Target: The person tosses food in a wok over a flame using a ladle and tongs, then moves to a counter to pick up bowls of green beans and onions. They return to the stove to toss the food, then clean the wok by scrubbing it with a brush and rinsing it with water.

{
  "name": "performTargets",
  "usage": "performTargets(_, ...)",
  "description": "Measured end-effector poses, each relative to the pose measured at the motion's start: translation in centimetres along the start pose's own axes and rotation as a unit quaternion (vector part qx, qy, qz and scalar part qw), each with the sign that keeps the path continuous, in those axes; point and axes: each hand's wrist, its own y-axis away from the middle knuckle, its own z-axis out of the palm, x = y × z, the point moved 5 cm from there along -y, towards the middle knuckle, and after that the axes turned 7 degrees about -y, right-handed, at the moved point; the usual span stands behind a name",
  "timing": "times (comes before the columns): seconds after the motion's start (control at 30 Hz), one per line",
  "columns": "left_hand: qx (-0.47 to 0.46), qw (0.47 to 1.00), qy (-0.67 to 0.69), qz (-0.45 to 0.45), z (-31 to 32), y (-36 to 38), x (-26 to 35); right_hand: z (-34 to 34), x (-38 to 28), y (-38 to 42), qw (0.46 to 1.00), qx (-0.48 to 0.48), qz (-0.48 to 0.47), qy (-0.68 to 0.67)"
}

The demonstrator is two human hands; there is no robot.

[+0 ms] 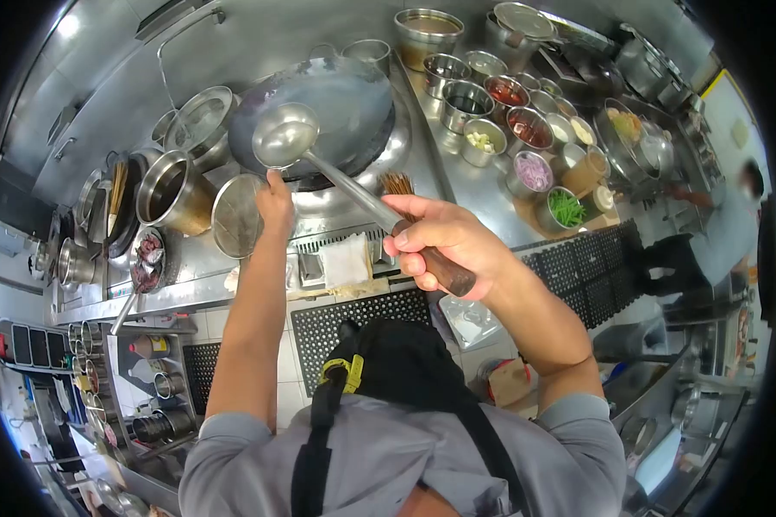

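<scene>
My right hand is closed around the dark wooden grip of a metal ladle. The ladle's round bowl is over the left part of a large dark wok. At the wok's near left rim, my left hand is closed on its small loop handle, thumb uppermost; the other fingers are mostly hidden. Just left of that hand is a round mesh strainer. A bamboo wok brush shows behind my right hand. Below the wok, a white cloth lies at the stove's front.
Several metal pots of sauces and ingredients line the right counter, including chopped red onion and green pieces. A tall pot of dark liquid and a pan stand left. A person is at the far right.
</scene>
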Motion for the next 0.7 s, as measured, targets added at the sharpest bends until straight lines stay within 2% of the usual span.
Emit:
performTargets(0.03, 0.094, 0.984, -0.075, 0.128, -1.4, 1.7, 1.0, 0.0, 0.0, -0.5, 1.0, 0.001, 0.002, 0.007)
performTargets(0.07, 0.185, 0.938, -0.15, 0.251, -2.3, 3.4, 2.3, 0.1, 0.1, -1.0, 1.0, 0.002, 0.003, 0.014)
performTargets(0.17, 0.179, 0.847, -0.073, 0.496, -5.2, 7.1, 7.5, 0.2, 0.6, -3.2, 0.999, 0.027, 0.015, 0.042)
performTargets(0.2, 0.098, 0.862, -0.094, 0.489, -5.4, 7.4, 8.7, 0.4, 0.8, -4.3, 0.998, 0.03, 0.023, 0.05)
performTargets(0.3, 0.022, 0.847, -0.101, 0.522, -4.5, 5.8, 7.2, 0.8, 1.1, -8.5, 0.997, 0.027, 0.029, 0.073)
performTargets(0.53, 0.005, 0.829, -0.098, 0.55, -5.4, 5.3, 6.4, 3.6, -2.1, -21.6, 0.987, 0.047, -0.034, 0.148)
performTargets(0.6, 0.019, 0.837, -0.06, 0.543, -7.4, 6.1, 5.6, 4.7, -3.9, -24.6, 0.968, 0.066, -0.053, 0.234)
performTargets(0.67, -0.037, 0.883, -0.049, 0.465, -10.3, 7.1, 4.0, 5.1, -5.7, -27.6, 0.94, 0.092, -0.081, 0.318)
performTargets(0.7, -0.034, 0.901, -0.042, 0.431, -12.3, 7.7, 2.9, 5.7, -6.7, -28.7, 0.916, 0.107, -0.098, 0.375)
